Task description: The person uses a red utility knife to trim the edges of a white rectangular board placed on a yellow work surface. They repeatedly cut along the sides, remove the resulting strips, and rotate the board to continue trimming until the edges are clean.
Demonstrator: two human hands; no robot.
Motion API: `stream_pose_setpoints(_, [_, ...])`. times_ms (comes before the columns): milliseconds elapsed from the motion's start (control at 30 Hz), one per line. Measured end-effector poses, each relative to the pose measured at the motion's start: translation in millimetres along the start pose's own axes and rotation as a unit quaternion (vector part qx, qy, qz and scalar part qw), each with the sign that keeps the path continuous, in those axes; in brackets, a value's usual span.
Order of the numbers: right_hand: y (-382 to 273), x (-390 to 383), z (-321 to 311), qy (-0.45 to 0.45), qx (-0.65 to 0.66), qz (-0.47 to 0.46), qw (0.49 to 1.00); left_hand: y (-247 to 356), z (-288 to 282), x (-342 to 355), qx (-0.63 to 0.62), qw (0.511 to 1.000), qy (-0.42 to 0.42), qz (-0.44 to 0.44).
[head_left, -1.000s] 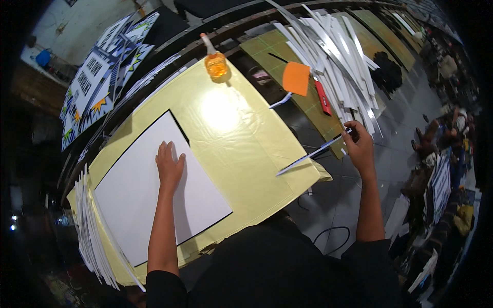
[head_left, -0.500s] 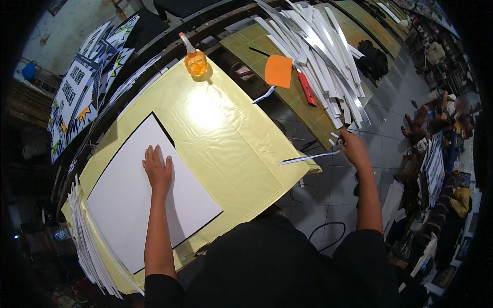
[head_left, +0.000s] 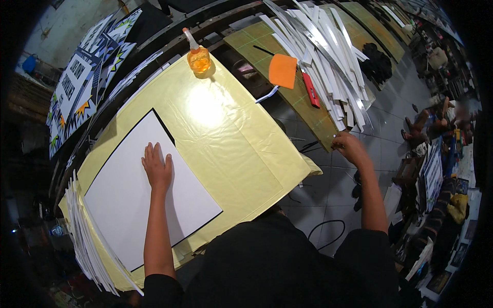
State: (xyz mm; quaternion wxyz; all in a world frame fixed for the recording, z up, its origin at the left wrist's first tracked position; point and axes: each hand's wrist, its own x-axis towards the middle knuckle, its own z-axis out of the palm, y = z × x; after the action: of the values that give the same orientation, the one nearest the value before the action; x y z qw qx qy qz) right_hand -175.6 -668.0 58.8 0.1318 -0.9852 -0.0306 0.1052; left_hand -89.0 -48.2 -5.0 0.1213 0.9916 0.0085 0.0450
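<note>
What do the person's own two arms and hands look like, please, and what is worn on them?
The person wears a plain black shirt with short sleeves. Below them, both forearms are bare. The left hand and the right hand wear no gloves, and no watch or bracelet shows.

Looking steeply down and forward from a person's head, a wide fisheye camera is facing a yellow-covered table (head_left: 239, 159) from close above. The wearer's black shirt (head_left: 277, 262) is filling the lower middle, nearest the lens, while the left hand (head_left: 157, 167) and right hand (head_left: 351, 148) are showing a little farther out. The upright view is stretching to a distant wall (head_left: 84, 25) at upper left and a tiled floor (head_left: 328, 190) at right, with edges bowing toward its dark round rim.
</note>
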Motion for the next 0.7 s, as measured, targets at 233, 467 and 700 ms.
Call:
stream_pose_setpoints(233, [-26, 22, -3, 0.117, 0.107, 0.057, 0.986, 2, 1, 0, -0.011, 1.000, 0.009, -0.005])
stream_pose_setpoints(467, [-55, 146, 14, 0.307, 0.029, 0.103, 0.946, -8, 11, -3, -0.007, 0.999, 0.044, 0.020])
stream_pose_setpoints(700, [-45, 189, 39, 0.209, -0.111, 0.174, 0.956, -9, -21, 40, -0.043, 0.998, 0.001, 0.040])
